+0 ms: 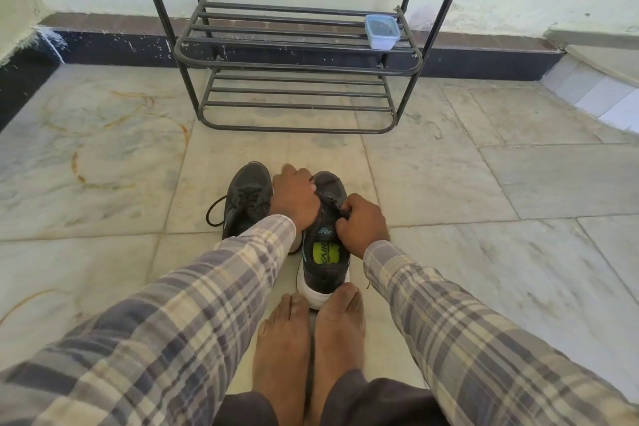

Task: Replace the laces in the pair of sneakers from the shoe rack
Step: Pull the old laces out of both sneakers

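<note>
Two dark grey sneakers stand side by side on the floor in front of my bare feet. The right sneaker [325, 263] has a white sole and a green insole patch. My left hand [294, 199] grips its upper part over the black lace. My right hand [361, 223] pinches the black lace [333, 204] near the tongue. The left sneaker [245, 194] sits beside it, its black lace trailing in a loop [214, 213] onto the floor.
A black metal shoe rack [294, 55] stands against the wall ahead. A small lidded plastic container [382, 32] sits on its middle shelf at the right. Marble floor tiles [484, 183] spread to both sides. My bare feet [311, 339] touch the right sneaker's heel.
</note>
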Demonstrator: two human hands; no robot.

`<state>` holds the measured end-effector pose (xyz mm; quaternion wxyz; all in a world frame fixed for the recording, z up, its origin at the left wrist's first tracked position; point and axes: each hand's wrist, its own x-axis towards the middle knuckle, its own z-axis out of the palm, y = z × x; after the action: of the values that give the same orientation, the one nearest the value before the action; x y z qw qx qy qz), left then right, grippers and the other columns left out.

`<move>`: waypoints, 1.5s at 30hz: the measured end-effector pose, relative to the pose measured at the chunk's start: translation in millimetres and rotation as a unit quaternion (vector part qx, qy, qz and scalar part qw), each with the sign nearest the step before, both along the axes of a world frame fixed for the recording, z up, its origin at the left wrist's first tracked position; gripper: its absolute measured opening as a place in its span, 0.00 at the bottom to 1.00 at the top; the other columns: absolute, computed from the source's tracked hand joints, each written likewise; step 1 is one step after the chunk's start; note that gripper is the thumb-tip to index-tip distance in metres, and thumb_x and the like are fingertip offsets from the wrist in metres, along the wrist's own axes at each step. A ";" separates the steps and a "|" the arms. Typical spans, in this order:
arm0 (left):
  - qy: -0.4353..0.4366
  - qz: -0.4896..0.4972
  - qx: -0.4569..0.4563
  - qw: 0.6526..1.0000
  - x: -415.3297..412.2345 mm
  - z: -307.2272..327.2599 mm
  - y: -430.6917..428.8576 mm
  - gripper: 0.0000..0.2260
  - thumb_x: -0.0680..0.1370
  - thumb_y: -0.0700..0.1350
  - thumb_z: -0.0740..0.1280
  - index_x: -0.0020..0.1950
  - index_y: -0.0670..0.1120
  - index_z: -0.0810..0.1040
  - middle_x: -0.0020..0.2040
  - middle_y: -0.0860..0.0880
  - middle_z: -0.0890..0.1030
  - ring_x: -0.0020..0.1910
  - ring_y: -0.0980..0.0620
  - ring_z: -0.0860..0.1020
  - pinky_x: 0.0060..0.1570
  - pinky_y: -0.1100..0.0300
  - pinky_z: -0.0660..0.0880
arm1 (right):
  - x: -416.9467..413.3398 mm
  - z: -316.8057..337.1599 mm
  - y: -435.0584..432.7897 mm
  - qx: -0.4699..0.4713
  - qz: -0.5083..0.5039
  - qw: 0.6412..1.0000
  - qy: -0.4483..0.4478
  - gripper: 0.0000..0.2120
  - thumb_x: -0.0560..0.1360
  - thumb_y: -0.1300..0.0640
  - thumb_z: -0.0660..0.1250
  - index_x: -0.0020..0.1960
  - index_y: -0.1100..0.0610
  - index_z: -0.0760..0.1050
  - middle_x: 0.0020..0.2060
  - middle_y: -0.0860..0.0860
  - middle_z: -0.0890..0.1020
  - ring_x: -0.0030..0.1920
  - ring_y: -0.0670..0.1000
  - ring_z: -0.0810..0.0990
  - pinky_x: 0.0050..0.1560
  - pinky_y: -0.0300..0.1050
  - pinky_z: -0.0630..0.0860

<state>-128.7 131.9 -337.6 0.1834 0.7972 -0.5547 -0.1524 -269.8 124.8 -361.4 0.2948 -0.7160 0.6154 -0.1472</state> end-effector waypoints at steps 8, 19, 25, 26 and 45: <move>0.490 0.165 -0.076 0.852 -3.9 12.5 -4.0 0.06 0.78 0.39 0.66 0.41 0.44 0.75 0.37 0.44 0.79 0.40 0.44 0.80 0.49 0.46 0.80 | 1.2 0.6 0.3 0.000 0.001 1.000 0.007 0.06 0.71 0.60 0.64 0.48 0.55 0.72 0.44 0.54 0.79 0.44 0.57 0.77 0.46 0.52 0.79; -0.191 -0.161 0.115 0.961 -6.5 15.0 -12.2 0.13 0.81 0.45 0.65 0.64 0.45 0.76 0.62 0.45 0.73 0.62 0.42 0.71 0.61 0.46 0.70 | 0.9 0.7 0.6 0.006 0.004 1.000 -0.003 0.06 0.71 0.62 0.64 0.47 0.55 0.71 0.45 0.55 0.78 0.44 0.57 0.76 0.42 0.47 0.73; -0.171 -0.132 0.062 0.974 2.5 16.1 -11.8 0.12 0.80 0.43 0.62 0.63 0.44 0.73 0.62 0.44 0.70 0.61 0.41 0.69 0.59 0.44 0.70 | -0.3 0.1 -0.1 0.002 0.005 1.000 -0.002 0.06 0.71 0.62 0.64 0.47 0.55 0.72 0.44 0.55 0.79 0.44 0.57 0.76 0.42 0.46 0.72; -0.103 -0.094 0.033 0.990 4.2 14.9 -12.9 0.10 0.81 0.43 0.61 0.61 0.44 0.73 0.60 0.43 0.72 0.60 0.41 0.71 0.58 0.45 0.72 | -0.4 0.0 -0.2 0.001 0.005 1.000 0.000 0.06 0.71 0.62 0.64 0.47 0.55 0.72 0.44 0.55 0.79 0.44 0.57 0.76 0.43 0.47 0.74; -0.159 -0.175 0.116 0.965 -15.1 16.8 -6.8 0.12 0.78 0.40 0.65 0.61 0.47 0.80 0.58 0.45 0.80 0.56 0.44 0.79 0.53 0.53 0.76 | 1.5 0.2 0.5 0.001 0.006 1.000 0.010 0.06 0.71 0.61 0.64 0.48 0.56 0.72 0.44 0.55 0.79 0.44 0.58 0.77 0.45 0.51 0.77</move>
<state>-143.7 125.1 -320.8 -0.0309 0.7171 -0.6864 -0.1165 -268.3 125.3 -361.1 0.2902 -0.7208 0.6142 -0.1379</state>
